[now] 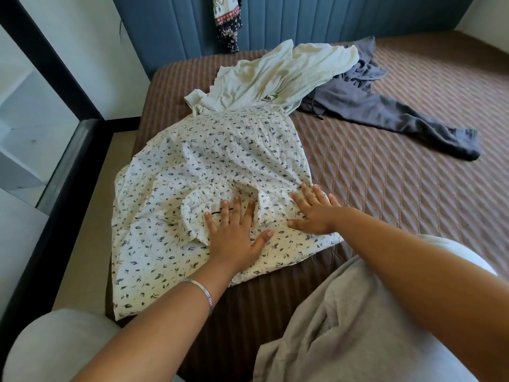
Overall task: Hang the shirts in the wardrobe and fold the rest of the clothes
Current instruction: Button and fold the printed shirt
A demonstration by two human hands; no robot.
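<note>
A white garment with small dark leaf prints [209, 166] lies spread over the near left corner of the bed, its lower edge hanging off the side. My left hand [237, 232] presses flat on it near the neckline, fingers straight. My right hand [314, 210] rests flat on the cloth's right edge, fingers spread. Behind it lies a crumpled pale cream garment [278, 75]. To the right sprawl grey trousers [385, 108], one leg stretched toward the right.
The bed has a brown quilted cover [413, 175] and a blue padded headboard [303, 20]. A dark patterned cloth [228, 20] hangs over the headboard. A black-framed glass panel [55, 172] stands left of the bed. My grey clothing [344, 326] fills the lower right.
</note>
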